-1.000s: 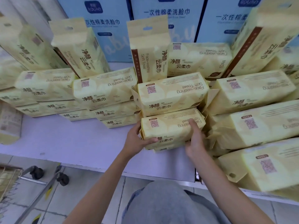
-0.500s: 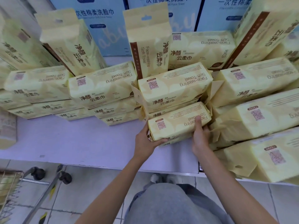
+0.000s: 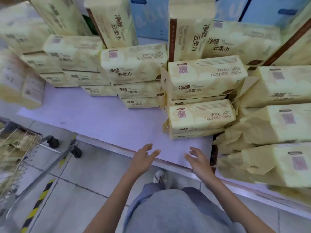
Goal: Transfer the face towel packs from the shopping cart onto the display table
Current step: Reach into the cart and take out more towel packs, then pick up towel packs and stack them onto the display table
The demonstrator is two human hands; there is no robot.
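Lilac display table [image 3: 104, 118] holds stacked yellow plastic face towel packs [image 3: 200, 116]; left hand [image 3: 143, 158] and right hand [image 3: 198, 161] hover empty (fingers loosely spread). Next, I'd judge: wire shopping cart [image 3: 16, 148], grip both pack ends.

Bright, even light; blurred, wide-angle-warped edges.

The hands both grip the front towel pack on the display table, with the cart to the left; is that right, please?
Not quite: the head view shows the left hand and right hand open, empty, clear of the front towel pack on the display table; the cart is left.
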